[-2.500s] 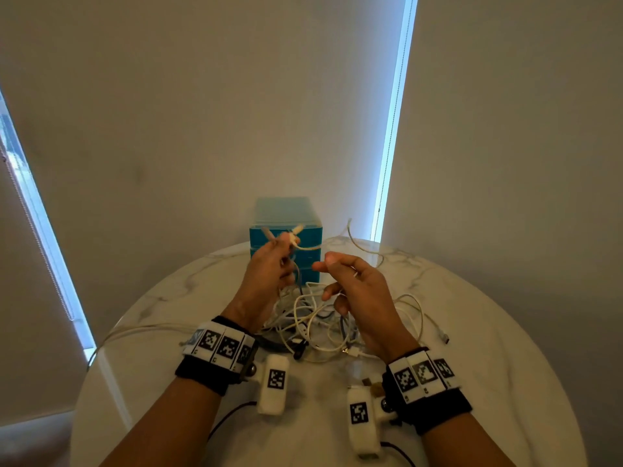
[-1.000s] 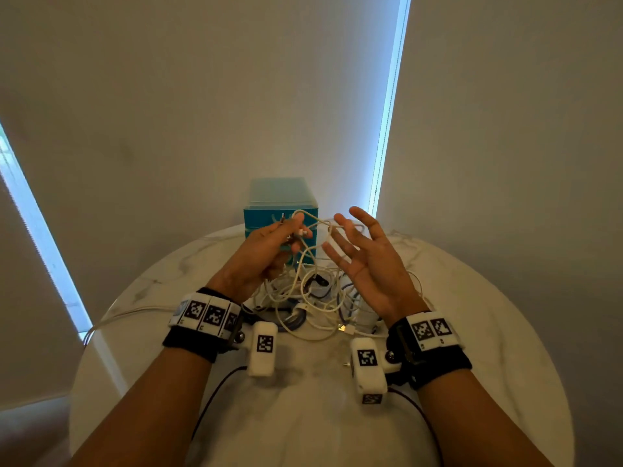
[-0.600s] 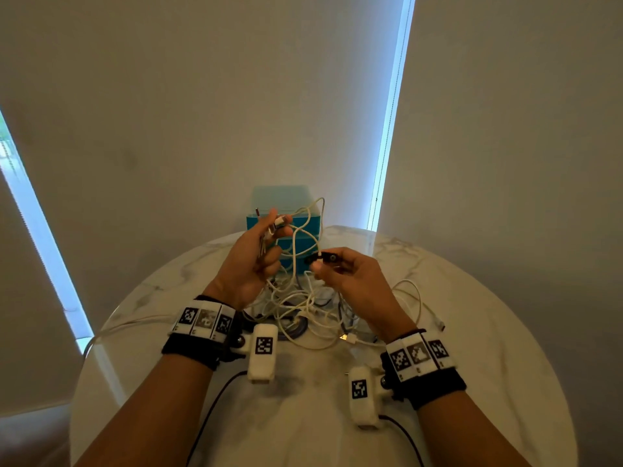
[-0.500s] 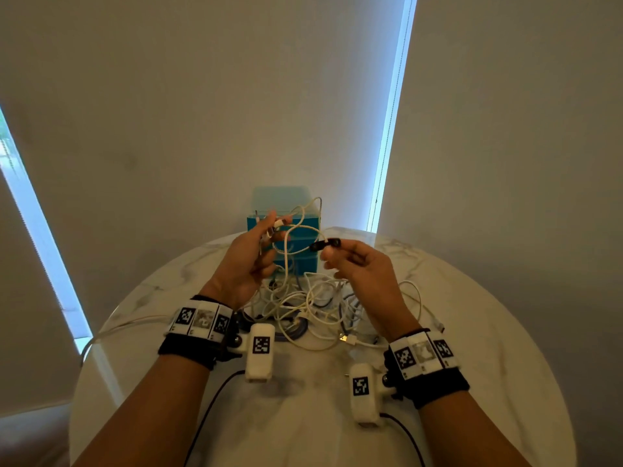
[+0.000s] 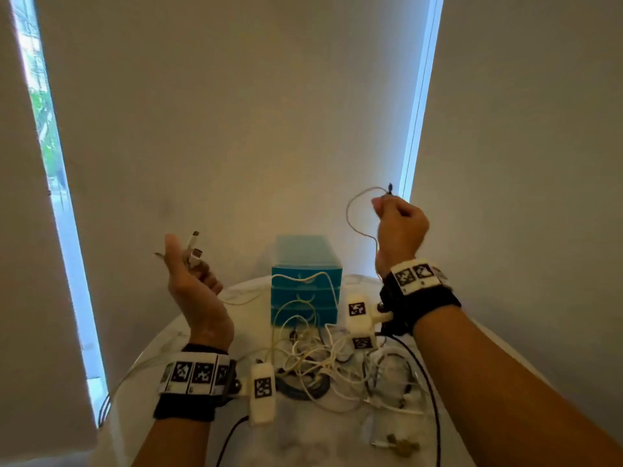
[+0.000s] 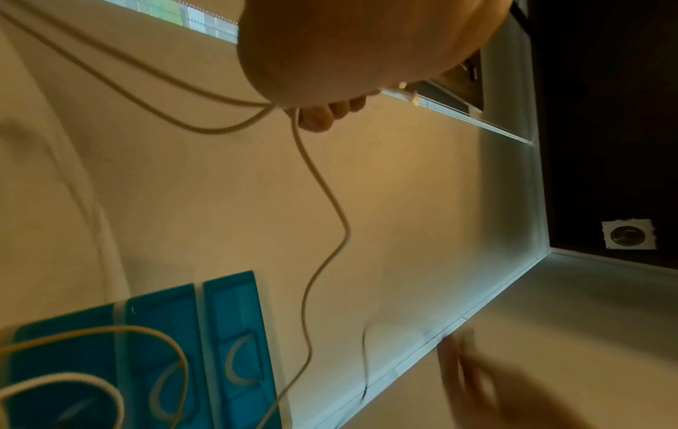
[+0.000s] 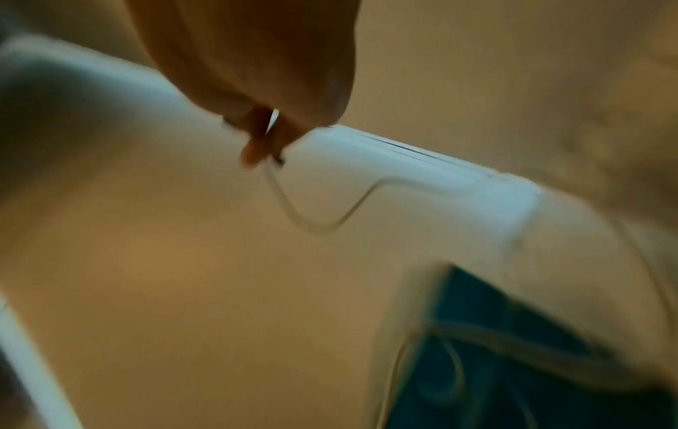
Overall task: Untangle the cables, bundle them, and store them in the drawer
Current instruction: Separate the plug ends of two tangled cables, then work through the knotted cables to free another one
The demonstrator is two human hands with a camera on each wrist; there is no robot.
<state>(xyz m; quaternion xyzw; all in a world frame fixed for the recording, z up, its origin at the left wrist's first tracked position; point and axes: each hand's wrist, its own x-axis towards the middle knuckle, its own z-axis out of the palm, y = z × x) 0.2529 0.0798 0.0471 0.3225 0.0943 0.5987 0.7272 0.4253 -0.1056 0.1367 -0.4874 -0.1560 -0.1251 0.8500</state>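
Note:
A tangle of white and dark cables (image 5: 340,365) lies on the round marble table (image 5: 303,439), in front of a teal drawer unit (image 5: 305,281). My left hand (image 5: 188,264) is raised at the left and grips several white cable ends (image 5: 193,251), whose cords (image 6: 322,185) hang down toward the drawers (image 6: 139,357). My right hand (image 5: 397,220) is lifted high at the right and pinches a thin white cable (image 5: 354,217) near its dark plug (image 5: 390,187); in the right wrist view the fingertips (image 7: 257,148) pinch that thin cable (image 7: 315,220).
Pale walls stand behind the table, with bright window strips at left (image 5: 50,183) and right (image 5: 418,106). A small connector (image 5: 397,444) lies near the table's front right. Black cords from the wrist cameras (image 5: 261,392) run across the table.
Both hands have risen and moved apart. The right hand pulled the dark-plugged cable up and to the right, out of the tangle; the left hand swung left with its cable ends.

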